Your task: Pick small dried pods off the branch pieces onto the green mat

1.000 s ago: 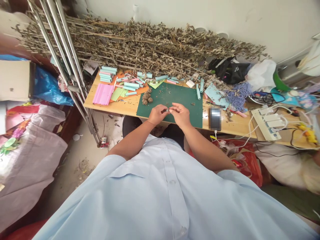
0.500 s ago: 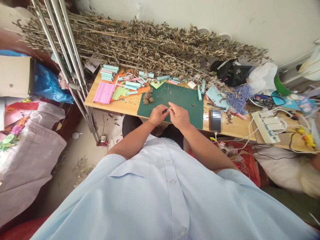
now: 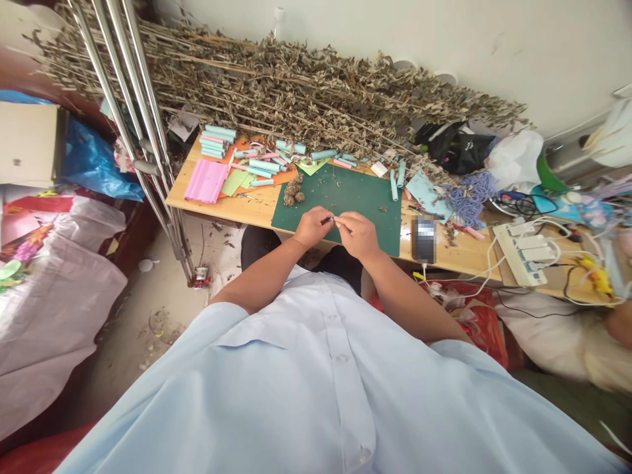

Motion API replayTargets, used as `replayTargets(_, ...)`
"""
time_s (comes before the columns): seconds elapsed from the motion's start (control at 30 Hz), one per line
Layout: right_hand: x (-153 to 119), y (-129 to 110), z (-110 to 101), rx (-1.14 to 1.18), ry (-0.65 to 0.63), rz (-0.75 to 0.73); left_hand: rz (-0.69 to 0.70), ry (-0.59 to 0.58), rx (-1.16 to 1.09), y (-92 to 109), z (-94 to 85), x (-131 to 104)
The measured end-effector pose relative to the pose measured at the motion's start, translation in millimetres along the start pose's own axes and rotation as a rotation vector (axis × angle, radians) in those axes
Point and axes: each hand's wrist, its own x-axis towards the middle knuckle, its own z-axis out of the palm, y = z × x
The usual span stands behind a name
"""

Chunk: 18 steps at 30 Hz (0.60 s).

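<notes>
Over the front edge of the green mat (image 3: pixel 363 197), my left hand (image 3: pixel 315 226) and my right hand (image 3: pixel 357 234) meet at the fingertips. Both are pinched closed around something tiny and pale between them, too small to make out. Brown clumps of dried plant (image 3: pixel 293 191) rest on the mat's left part, beyond my left hand. Blue paper rolls (image 3: pixel 263 166) and a pink paper piece (image 3: pixel 206 181) lie to the left on the wooden table (image 3: pixel 257 206).
Dried stalks (image 3: pixel 296 82) are heaped along the wall. Metal crutches (image 3: pixel 131 99) lean at the left. On the right are a phone (image 3: pixel 423 238) with a cable, a power strip (image 3: pixel 526 250) and purple cord (image 3: pixel 471 197).
My right hand has shifted slightly, its fingers now more extended toward my left fingertips. My left hand has barely moved. The camera view has shifted a little.
</notes>
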Motion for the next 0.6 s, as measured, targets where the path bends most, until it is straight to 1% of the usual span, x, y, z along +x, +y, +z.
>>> replayTargets(0.27, 2.5, 1.0, 0.4, -0.057, -0.07, -0.05, -0.009, -0.003, -0.011, -0.5, 0.3, 0.7)
replayTargets(0.43, 8.7, 0.0, -1.5, -0.142, -0.158, -0.091, 0.003, -0.016, 0.001, -0.1, -2.5, 1.5)
replayTargets(0.6, 14.7, -7.9, -4.1, -0.267, -0.244, -0.104, 0.014, 0.001, 0.002, -0.1, -2.8, 1.0)
